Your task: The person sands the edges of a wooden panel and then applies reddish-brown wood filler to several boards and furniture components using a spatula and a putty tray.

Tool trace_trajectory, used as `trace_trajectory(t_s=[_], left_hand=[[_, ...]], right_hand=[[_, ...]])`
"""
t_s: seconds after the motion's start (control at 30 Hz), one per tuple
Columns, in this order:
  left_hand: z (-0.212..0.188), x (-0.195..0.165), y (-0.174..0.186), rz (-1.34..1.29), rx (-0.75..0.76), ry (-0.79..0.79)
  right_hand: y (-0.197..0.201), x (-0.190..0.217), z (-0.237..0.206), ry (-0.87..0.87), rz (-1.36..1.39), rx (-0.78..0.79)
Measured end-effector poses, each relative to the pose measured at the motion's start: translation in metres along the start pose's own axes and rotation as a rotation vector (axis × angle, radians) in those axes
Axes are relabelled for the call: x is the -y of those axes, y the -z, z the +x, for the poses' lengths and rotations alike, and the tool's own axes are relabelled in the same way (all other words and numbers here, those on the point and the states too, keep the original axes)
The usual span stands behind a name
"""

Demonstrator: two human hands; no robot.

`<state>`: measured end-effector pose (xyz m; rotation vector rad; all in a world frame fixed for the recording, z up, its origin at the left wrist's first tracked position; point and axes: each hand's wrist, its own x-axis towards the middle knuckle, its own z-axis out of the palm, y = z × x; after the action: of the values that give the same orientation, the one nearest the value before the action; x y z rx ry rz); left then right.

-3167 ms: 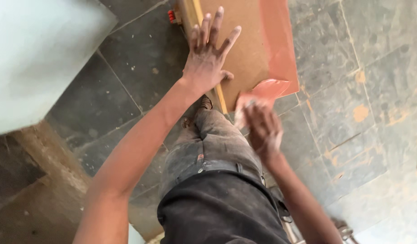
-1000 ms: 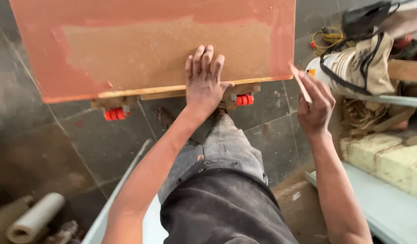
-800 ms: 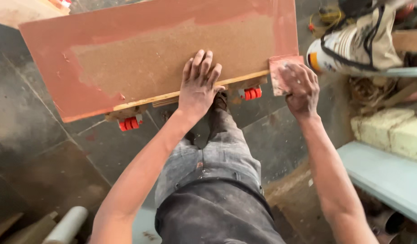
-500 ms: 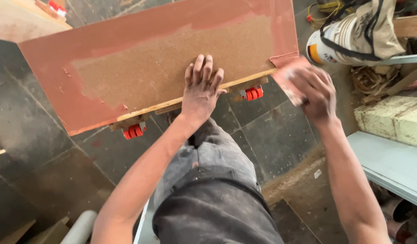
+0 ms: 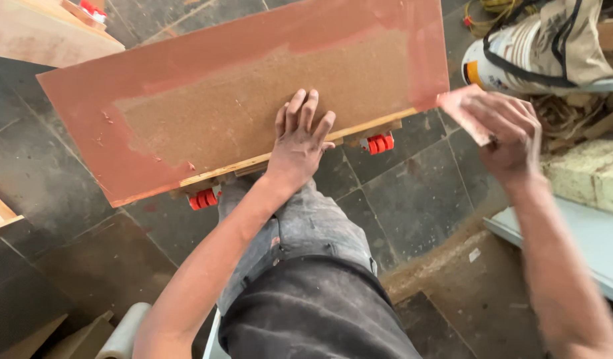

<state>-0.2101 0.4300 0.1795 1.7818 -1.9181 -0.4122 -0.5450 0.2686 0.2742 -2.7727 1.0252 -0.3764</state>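
A wide wooden board (image 5: 207, 106) lies tilted above the dark floor, its border coated in reddish-brown filler and its middle bare and grainy. My left hand (image 5: 298, 136) presses flat on the board's near edge, fingers spread. My right hand (image 5: 509, 136) is off the board's right corner and grips a flat reddish scraper card (image 5: 461, 113) smeared with the same filler. Two red clamp ends (image 5: 377, 143) (image 5: 204, 198) stick out under the near edge.
Dark stone floor tiles (image 5: 413, 199) lie below. A white bag with black straps (image 5: 532, 46) sits at the upper right, pale foam blocks (image 5: 596, 176) and a light blue panel (image 5: 586, 246) at the right, another wooden board (image 5: 40, 33) at the upper left. My grey trousers (image 5: 306, 266) fill the bottom centre.
My right hand with the scraper card has come off the board's right corner and moved right. The view has shifted so the board sits more tilted. My left hand stays pressed on the near edge.
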Motion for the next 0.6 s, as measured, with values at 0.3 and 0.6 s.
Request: trace_trajectory(t_s=[0.3,0.6], left_hand=[[-0.018,0.035,0.024,-0.293,0.009,-0.187],[-0.024,0.044,0.052,-0.551,-0.023,-0.196]], right_hand=[[-0.114,0.128,0.016,-0.203,-0.173,-0.242],[-0.099,0.152,-0.047,-0.248,0.177,-0.071]])
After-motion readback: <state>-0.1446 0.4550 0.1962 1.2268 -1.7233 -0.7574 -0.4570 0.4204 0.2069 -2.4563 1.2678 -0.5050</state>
